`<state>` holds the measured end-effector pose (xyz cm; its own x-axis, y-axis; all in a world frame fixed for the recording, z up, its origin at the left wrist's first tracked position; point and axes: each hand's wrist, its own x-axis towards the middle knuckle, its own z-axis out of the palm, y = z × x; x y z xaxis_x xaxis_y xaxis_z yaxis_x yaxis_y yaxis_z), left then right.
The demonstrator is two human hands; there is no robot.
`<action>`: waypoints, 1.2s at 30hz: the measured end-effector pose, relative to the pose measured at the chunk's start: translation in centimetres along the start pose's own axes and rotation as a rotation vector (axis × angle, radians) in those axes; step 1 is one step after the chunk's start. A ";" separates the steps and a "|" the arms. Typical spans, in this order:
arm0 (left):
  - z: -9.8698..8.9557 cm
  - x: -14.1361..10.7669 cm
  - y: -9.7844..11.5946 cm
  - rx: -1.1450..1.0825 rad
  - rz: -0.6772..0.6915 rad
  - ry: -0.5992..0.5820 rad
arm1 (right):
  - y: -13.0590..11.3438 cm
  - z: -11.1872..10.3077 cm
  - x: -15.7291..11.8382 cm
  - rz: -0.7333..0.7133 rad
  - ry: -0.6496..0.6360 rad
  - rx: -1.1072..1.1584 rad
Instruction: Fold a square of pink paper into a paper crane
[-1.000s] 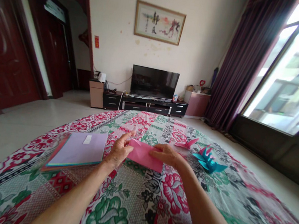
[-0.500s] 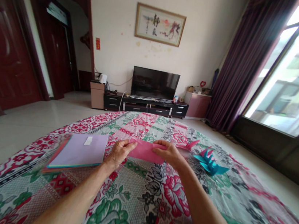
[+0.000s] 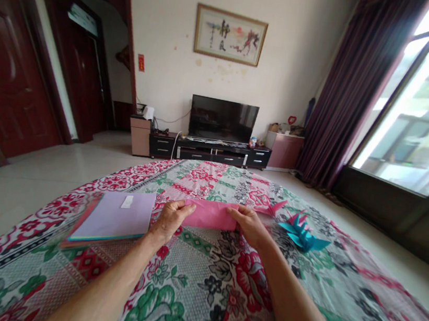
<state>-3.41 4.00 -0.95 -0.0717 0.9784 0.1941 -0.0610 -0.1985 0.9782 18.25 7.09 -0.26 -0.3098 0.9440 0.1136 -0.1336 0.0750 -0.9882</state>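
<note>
- I am facing a cloth-covered table (image 3: 188, 267) patterned in red, green and black.
- On my left, a stack of coloured paper (image 3: 113, 221) is lying, lilac uppermost.
- On my right, a teal folded-paper piece (image 3: 302, 239) is resting near two pink folded pieces (image 3: 277, 209).

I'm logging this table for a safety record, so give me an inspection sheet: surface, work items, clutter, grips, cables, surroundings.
Surface: flowered cloth in red, green, black and pale tones.
Job's things: pink paper, stretched between the grips; stack of coloured paper at left, purple on top.
Clutter: white slip on the stack; blue folded shape and pink folded shape at right.
Grips: left grip and right grip, both bare hands, each pinch one end of the pink paper.
Cables: white cable at the television stand; its ends are unclear.
Surroundings: television ahead; purple curtain and window at right; doors at left.
</note>
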 end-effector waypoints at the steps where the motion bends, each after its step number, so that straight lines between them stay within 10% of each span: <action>1: 0.0 0.0 0.1 -0.018 -0.008 -0.003 | 0.1 0.0 0.0 0.005 -0.004 0.038; 36: -0.3 0.2 -0.8 -0.057 -0.033 -0.054 | 0.8 -0.1 0.2 -0.002 0.108 -0.009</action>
<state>-3.71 4.37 -1.73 -0.0149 0.9858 0.1671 -0.1188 -0.1677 0.9786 18.13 7.39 -1.06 -0.2060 0.9730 0.1042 -0.1255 0.0793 -0.9889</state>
